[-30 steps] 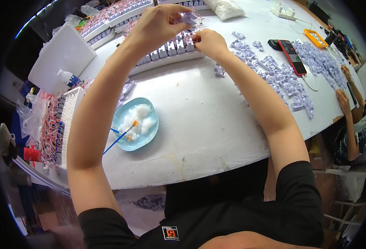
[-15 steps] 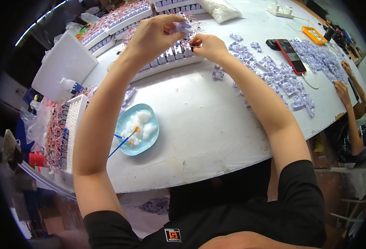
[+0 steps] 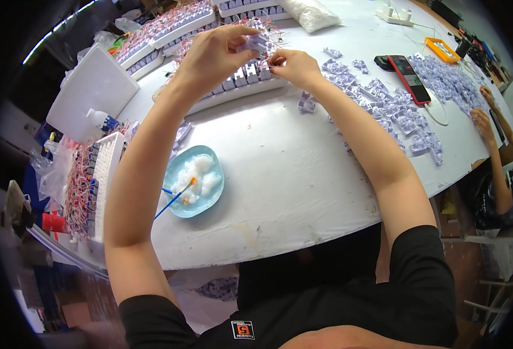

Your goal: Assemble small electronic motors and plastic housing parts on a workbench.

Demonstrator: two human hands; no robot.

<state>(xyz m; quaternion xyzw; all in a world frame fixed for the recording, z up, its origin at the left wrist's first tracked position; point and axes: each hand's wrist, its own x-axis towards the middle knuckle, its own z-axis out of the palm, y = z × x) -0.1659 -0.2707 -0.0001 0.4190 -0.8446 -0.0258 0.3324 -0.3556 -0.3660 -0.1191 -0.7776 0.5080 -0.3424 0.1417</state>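
Observation:
At the far middle of the table, my left hand point(image 3: 218, 51) is closed, thumb and fingers pinching a small pale-violet plastic housing point(image 3: 257, 43). My right hand point(image 3: 296, 67) is just right of it, its fingertips drawn together beside the thin wires. Whatever sits between those fingertips is too small to make out. Both hands are over the near end of a white foam tray point(image 3: 239, 91), which carries a row of grey-and-white parts with red and white wires.
A blue plate point(image 3: 214, 200) with white cotton and a blue-handled brush lies near my left forearm. Loose violet housings point(image 3: 384, 107) spread at right by a red-edged phone point(image 3: 408, 78). More wired trays point(image 3: 108, 174) stand left. Another person's hands point(image 3: 482, 119) rest far right.
My hands stay at nearly the same spot over the tray, with only a slight shift of the fingers. The whole view has moved a little.

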